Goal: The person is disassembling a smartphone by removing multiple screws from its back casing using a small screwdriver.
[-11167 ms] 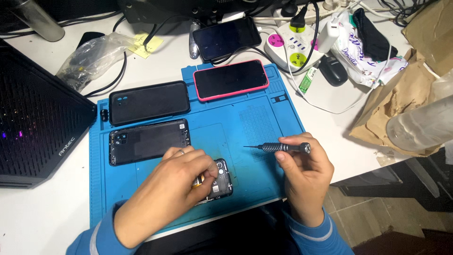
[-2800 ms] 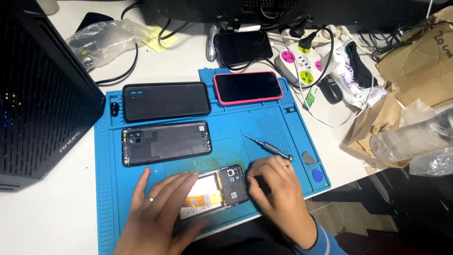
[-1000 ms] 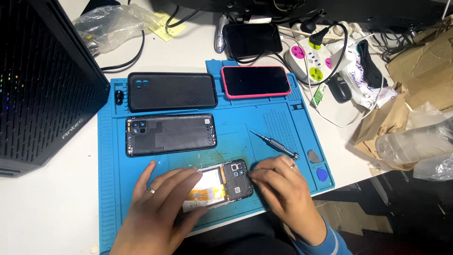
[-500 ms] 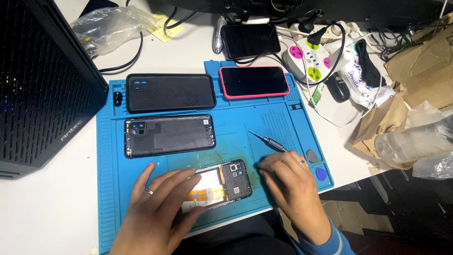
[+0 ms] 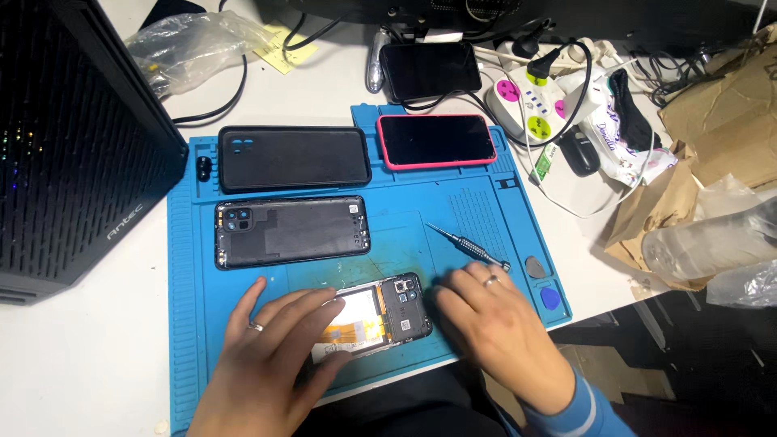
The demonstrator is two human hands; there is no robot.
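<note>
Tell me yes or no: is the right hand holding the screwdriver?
No, the screwdriver lies on the blue mat, just beyond the right hand.

Bright, even overhead light falls on the blue silicone work mat (image 5: 486, 202); shadows stay soft, focus is sharp centrally, and the right edge darkens.

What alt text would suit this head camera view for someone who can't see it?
Two hands, the left hand and right hand, rest on an opened phone on a blue repair mat. A screwdriver lies beside the right hand.
</note>
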